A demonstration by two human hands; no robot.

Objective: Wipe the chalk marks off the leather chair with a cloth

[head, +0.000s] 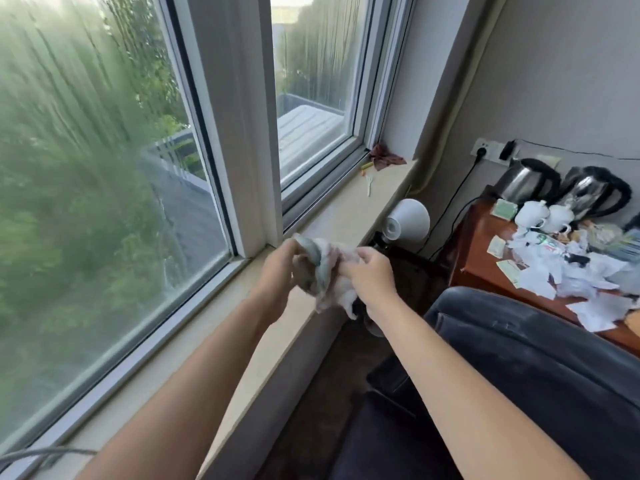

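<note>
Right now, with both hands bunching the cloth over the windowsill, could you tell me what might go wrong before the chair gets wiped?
1. The cloth is wadded between the left hand and right hand; a bunched wad may smear chalk rather than lift it.
2. Both hands are over the windowsill, away from the leather chair, so swinging right could brush the white lamp.
3. Loose torn paper on the wooden table beside the chair could be swept off.

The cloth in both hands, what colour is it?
Mostly white cloth with a grey-blue edge, head view.
</note>
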